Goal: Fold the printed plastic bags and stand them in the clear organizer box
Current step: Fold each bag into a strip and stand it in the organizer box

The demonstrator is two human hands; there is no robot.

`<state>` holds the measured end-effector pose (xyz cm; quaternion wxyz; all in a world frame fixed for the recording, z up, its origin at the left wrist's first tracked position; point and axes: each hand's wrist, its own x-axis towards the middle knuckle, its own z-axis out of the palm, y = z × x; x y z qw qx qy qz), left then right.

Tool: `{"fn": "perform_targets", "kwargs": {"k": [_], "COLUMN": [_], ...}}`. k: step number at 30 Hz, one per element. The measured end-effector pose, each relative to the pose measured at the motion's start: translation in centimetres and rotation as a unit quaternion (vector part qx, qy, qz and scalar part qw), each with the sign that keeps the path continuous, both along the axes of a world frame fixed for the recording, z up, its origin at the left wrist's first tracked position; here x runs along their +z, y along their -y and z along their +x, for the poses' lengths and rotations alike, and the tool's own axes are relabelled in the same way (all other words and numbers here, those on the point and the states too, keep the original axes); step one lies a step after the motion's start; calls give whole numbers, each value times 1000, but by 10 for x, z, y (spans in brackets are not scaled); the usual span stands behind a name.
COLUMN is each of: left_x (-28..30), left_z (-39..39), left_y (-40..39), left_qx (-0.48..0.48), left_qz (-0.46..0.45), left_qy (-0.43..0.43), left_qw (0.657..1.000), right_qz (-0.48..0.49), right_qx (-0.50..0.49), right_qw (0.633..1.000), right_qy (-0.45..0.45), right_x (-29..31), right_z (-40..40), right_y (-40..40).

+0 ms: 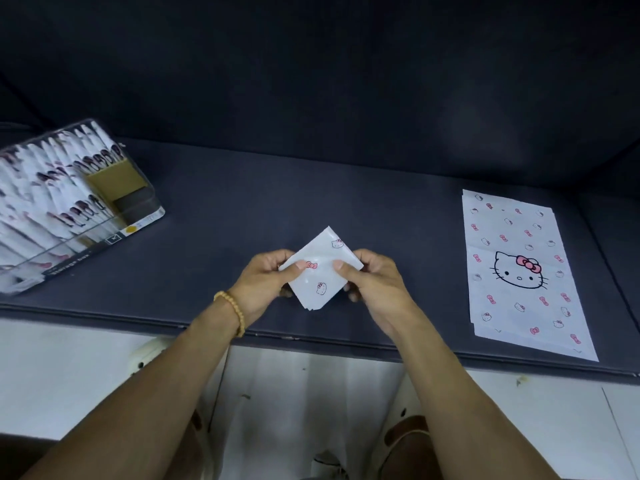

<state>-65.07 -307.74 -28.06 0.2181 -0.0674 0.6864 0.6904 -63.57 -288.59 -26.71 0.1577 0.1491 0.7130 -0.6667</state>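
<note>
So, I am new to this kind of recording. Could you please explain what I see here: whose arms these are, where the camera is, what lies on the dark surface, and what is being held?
There is no machine here. The arms belong to a person, and the single camera sits on that person's head, looking forward and down. The left hand, with a bead bracelet on its wrist, and the right hand together pinch a folded printed bag just above the dark mat. On the right lies a flat stack of unfolded bags with a cat print. On the left stands the clear organizer box, already holding many folded bags upright.
</note>
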Motion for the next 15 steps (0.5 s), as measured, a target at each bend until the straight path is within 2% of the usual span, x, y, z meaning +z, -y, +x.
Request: {"fn": "perform_targets", "kwargs": {"k": [2, 4, 9, 12, 15], "left_x": [10, 18, 29, 29, 26], "left_z": [-1, -2, -3, -3, 2], "left_y": [7, 17, 50, 83, 123], "left_qx": [14, 43, 148, 239, 322], "left_qz": [46, 56, -34, -91, -103], "left_qy": [7, 7, -9, -5, -2], "left_qw": [999, 998, 988, 967, 941], "right_qz": [-80, -105, -24, 13, 65], "right_qx": [-21, -7, 44, 50, 51], "right_qw": [996, 994, 999, 997, 992], "right_qy": [17, 29, -7, -55, -96], "right_x": [5, 9, 19, 27, 33], "right_z": [-4, -10, -32, -49, -71], "right_y": [11, 25, 69, 103, 144]}}
